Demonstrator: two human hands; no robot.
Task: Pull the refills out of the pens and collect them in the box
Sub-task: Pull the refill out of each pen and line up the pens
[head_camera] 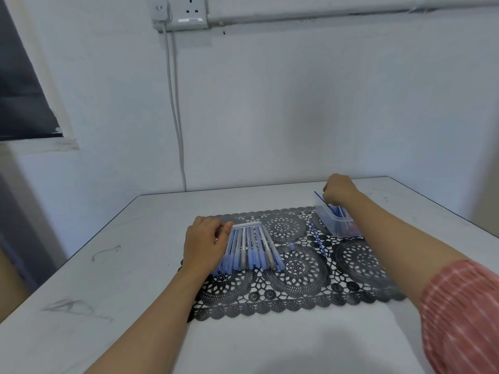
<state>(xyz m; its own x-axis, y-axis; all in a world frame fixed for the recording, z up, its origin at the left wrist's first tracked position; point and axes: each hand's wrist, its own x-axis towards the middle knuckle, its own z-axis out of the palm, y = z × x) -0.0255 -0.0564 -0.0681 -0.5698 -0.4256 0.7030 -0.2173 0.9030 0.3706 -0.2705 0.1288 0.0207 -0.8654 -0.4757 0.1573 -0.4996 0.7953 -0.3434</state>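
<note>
Head view, right hand (339, 188) pinching refill (320, 197) over box (334, 225), left hand (204, 244) holding pen (247, 225)

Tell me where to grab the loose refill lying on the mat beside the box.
Pinch the loose refill near its middle, coming from above with fingertips on its two long sides. It is thin and lies flat on the lace mat, and the box crowds its far end.
</note>
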